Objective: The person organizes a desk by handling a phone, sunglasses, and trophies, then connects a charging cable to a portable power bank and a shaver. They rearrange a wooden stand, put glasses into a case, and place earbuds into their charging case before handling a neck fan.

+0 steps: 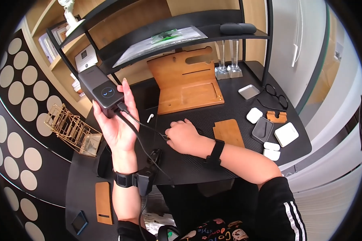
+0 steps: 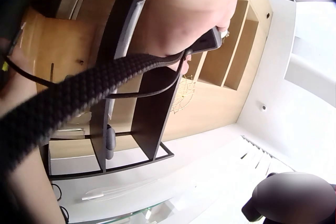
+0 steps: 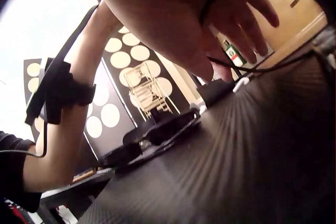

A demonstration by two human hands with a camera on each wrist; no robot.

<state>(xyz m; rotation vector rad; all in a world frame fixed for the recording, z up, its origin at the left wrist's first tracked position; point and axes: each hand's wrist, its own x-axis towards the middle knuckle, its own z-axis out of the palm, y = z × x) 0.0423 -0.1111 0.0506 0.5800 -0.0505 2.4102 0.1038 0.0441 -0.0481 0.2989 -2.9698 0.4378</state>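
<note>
My left hand [image 1: 122,130] is raised over the left of the desk and grips a black power bank [image 1: 98,86] with a small lit display. Black cables [image 1: 138,136] run from its lower end. In the left wrist view, the power bank [image 2: 207,41] shows beyond the hand [image 2: 184,14], beside a braided strap [image 2: 89,87]. Low over the desk, my right hand [image 1: 183,136] pinches a thin black cable. From the right wrist view, this cable [image 3: 262,70] loops past the thumb; the exact contact is partly hidden. A white earbud [image 1: 150,117] lies nearby.
Behind stands a wooden organizer [image 1: 189,84] under a black shelf [image 1: 213,20]. Dark sunglasses [image 3: 152,134] lie near the right hand. Eyeglasses [image 1: 277,96], white cases [image 1: 286,134] and a wooden piece [image 1: 229,132] occupy the right. A gold wire ornament [image 1: 72,128] stands left.
</note>
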